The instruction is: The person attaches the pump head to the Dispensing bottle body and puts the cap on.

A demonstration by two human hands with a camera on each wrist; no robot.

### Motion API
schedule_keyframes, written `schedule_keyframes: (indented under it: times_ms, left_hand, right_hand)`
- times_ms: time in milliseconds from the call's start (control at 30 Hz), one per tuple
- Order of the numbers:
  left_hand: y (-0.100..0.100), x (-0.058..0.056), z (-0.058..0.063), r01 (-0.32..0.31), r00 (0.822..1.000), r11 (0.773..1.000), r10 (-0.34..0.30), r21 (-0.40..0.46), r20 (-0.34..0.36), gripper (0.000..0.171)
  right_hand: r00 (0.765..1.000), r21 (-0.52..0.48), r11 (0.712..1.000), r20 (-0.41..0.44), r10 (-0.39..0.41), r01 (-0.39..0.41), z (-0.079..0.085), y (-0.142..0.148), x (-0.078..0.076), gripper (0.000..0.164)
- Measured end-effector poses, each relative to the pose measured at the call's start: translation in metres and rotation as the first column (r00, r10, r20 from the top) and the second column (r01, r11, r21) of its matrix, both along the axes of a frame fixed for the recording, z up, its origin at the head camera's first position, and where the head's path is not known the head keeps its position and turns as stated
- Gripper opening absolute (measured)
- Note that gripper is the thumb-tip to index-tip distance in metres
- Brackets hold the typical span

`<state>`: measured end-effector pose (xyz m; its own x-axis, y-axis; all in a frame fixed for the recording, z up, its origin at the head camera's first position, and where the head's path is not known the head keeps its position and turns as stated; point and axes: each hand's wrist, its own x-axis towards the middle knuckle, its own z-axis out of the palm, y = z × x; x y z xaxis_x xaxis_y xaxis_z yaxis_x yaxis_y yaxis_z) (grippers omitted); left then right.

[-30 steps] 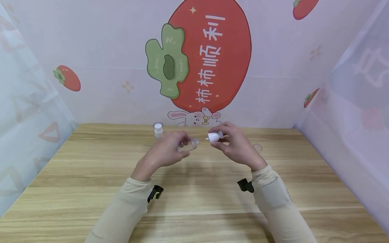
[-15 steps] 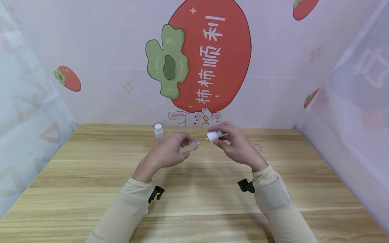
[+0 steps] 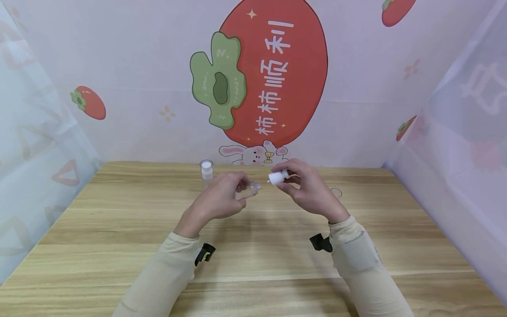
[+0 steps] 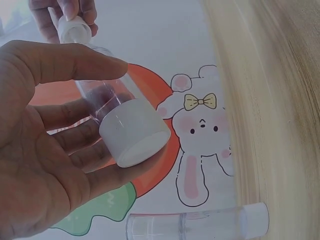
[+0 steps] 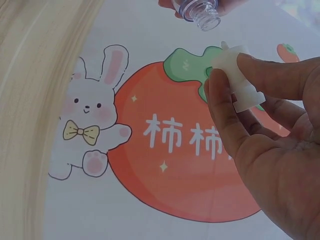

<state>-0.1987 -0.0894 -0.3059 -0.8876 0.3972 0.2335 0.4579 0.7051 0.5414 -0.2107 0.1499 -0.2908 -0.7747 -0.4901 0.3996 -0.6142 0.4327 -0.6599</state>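
Note:
My left hand (image 3: 222,196) grips a small clear bottle with a white base (image 4: 135,132), thumb on one side and fingers on the other. The bottle lies tilted in the hand, and its bare threaded neck (image 5: 207,21) points toward my right hand (image 3: 306,189). Between thumb and fingers, the right hand pinches a white pump top (image 5: 232,70), its small tip toward the bottle's neck. A short gap separates pump top and neck in the head view. Both hands are raised over the table.
Behind the left hand, a second clear bottle (image 3: 207,171) with a white pump stands upright on the wooden table (image 3: 253,264). A thin dark loop (image 3: 341,193) lies right of the right hand. A printed backdrop (image 3: 138,132) closes off the table's far edge.
The pump top has shifted very slightly left, toward the bottle, and turned a little in the right hand. The left hand and its bottle have stayed almost still.

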Motion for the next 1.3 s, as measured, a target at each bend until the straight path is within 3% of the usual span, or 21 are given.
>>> schedule_keyframes:
  times_ms: [233,1300]
  left_hand:
    - [0.0012,0.0004,0.0,-0.019,1.0,1.0,0.019,0.0,0.0,0.032]
    - [0.006,0.001,-0.0016,0.011,1.0,1.0,-0.01,0.024,-0.022,0.032]
  right_hand:
    - [1.0,0.0,1.0,0.001,0.011,-0.011,-0.0002,-0.0016,0.0007,0.034]
    - [0.999,0.034,0.999,0.008,0.032,-0.032,-0.0073,-0.0078,-0.0001,0.033]
